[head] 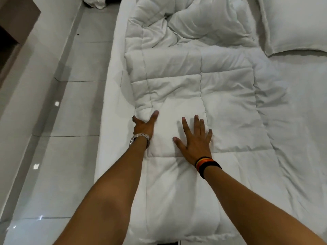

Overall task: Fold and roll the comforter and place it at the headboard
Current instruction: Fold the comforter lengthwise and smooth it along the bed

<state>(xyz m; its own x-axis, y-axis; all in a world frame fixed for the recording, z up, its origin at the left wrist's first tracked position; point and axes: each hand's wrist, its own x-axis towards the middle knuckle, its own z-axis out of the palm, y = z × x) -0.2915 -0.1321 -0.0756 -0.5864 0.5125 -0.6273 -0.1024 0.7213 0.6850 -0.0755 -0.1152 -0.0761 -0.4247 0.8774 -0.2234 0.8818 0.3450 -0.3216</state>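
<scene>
The white quilted comforter (194,82) lies folded into a long strip along the left side of the bed, smooth near me and bunched up at its far end. My left hand (144,125), with a silver watch on the wrist, presses on the strip's left edge, thumb and fingers spread around a puff of fabric. My right hand (196,140), with striped bands on the wrist, lies flat with fingers apart on top of the comforter, a little to the right. Neither hand holds the fabric in a closed grip.
A white pillow (293,23) lies at the top right on the white bed sheet (300,121). Glossy grey floor tiles (70,121) run along the bed's left side. A brown piece of furniture (12,27) stands at the far left, and white bedding (95,1) lies on the floor beyond.
</scene>
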